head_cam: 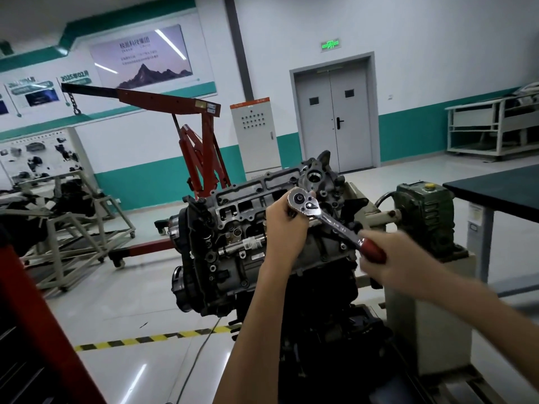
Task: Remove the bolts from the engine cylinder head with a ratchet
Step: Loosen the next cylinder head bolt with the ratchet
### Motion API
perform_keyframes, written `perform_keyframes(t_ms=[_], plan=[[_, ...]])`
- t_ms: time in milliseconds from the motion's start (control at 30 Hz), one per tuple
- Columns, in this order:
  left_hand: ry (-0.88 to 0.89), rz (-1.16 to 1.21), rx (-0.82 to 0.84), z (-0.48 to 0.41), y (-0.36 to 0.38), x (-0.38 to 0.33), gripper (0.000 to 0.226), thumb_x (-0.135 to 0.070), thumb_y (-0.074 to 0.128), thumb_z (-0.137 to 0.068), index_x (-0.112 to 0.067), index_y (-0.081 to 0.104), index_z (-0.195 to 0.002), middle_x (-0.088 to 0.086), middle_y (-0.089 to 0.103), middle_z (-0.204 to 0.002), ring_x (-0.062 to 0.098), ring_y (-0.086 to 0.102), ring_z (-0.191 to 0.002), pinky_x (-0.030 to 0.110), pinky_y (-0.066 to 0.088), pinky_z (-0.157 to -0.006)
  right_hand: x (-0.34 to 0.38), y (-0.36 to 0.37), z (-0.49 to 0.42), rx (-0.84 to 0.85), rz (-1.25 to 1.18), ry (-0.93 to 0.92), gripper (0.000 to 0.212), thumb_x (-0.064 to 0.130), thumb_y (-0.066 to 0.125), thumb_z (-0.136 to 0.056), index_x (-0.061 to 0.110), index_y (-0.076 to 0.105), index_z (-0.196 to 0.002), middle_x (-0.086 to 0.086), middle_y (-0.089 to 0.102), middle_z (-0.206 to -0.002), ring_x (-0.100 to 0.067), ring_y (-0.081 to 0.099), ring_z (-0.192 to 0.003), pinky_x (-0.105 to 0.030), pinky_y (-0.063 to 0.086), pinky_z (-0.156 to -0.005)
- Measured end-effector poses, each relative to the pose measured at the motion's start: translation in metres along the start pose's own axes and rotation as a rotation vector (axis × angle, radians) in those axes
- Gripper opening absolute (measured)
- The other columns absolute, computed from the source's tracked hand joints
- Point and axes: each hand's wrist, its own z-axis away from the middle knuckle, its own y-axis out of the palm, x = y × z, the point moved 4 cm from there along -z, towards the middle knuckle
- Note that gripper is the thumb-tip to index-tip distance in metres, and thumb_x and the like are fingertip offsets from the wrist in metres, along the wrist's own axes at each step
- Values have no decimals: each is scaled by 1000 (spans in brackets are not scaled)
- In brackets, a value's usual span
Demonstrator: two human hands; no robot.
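Observation:
The engine with its grey cylinder head [256,196] sits on a stand in the middle of the view, its top face tilted toward me. A chrome ratchet [320,214] with a red handle lies across the right part of the head. My left hand [287,225] is curled around the ratchet just below its round head, where the socket is hidden. My right hand [388,260], blurred, grips the red handle lower right. No bolts can be made out clearly under the tool.
A red engine crane [201,153] stands behind the engine at left. The green gearbox [425,211] of the stand sits at right, next to a dark table [495,191]. A metal frame cart [67,228] is at far left. Yellow-black floor tape [151,338] runs below.

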Motion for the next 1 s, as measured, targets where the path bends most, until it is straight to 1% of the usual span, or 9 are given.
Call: perform_keyframes(t_ms=[133,267,367,500,633,733,833,933,1000], plan=[[5,12,-13,1,3,-2,46,-14,63,-92,-30,40,-56,-18,40,-51,1,32,-54,20,32,-54,39,71,29,-303,-402,149,15,2,64,-75,13,53,-74,5,44,-48,-3,42,-39,-9,31,-40],[15,45,20,1,3,-4,49,-17,62,-93,-36,39,-54,-19,34,-51,1,28,-55,22,30,-56,64,105,22,-259,-678,218,15,-1,56,-80,11,50,-75,1,43,-50,-5,41,-36,-17,37,-40],[-13,38,17,-1,2,-2,48,-16,63,-92,-31,40,-53,-18,38,-50,0,32,-54,20,33,-57,43,67,23,-135,-413,127,25,1,60,-78,22,48,-70,8,43,-50,-3,42,-38,-10,32,-41],[-29,-11,77,-8,2,1,39,-3,61,-89,-23,55,-56,-17,42,-46,1,31,-47,22,30,-52,8,-14,1,124,15,-18,30,-3,61,-77,22,50,-67,5,52,-56,2,50,-45,-15,43,-49],[-19,-6,16,-5,4,0,15,2,57,-89,0,65,-76,-16,44,-48,1,31,-47,18,29,-50,-3,-37,-16,102,131,-66,17,-2,62,-78,13,54,-73,3,53,-57,-2,52,-47,-17,47,-52],[11,-6,-34,-1,6,4,29,1,60,-87,-15,59,-63,-16,46,-50,1,33,-51,23,32,-53,5,10,11,-56,-103,26,25,-1,64,-74,18,49,-68,1,49,-53,-6,42,-43,-23,41,-47],[18,-14,-48,-1,7,3,43,-8,63,-90,-29,46,-57,-16,43,-51,4,34,-54,26,32,-54,37,65,32,-255,-448,157,17,1,64,-76,15,53,-74,5,45,-52,-2,44,-40,-10,34,-40],[14,30,-47,-2,6,3,45,-10,62,-91,-28,40,-58,-10,35,-57,12,30,-60,31,30,-58,64,101,25,-297,-697,219,15,0,57,-78,14,53,-77,4,44,-51,-3,42,-37,-15,36,-40],[-9,49,-34,-2,3,3,46,-13,62,-92,-30,40,-55,-14,35,-56,11,30,-60,29,31,-58,64,97,23,-242,-667,209,13,0,56,-79,12,50,-78,2,43,-53,-3,41,-36,-14,35,-40]])
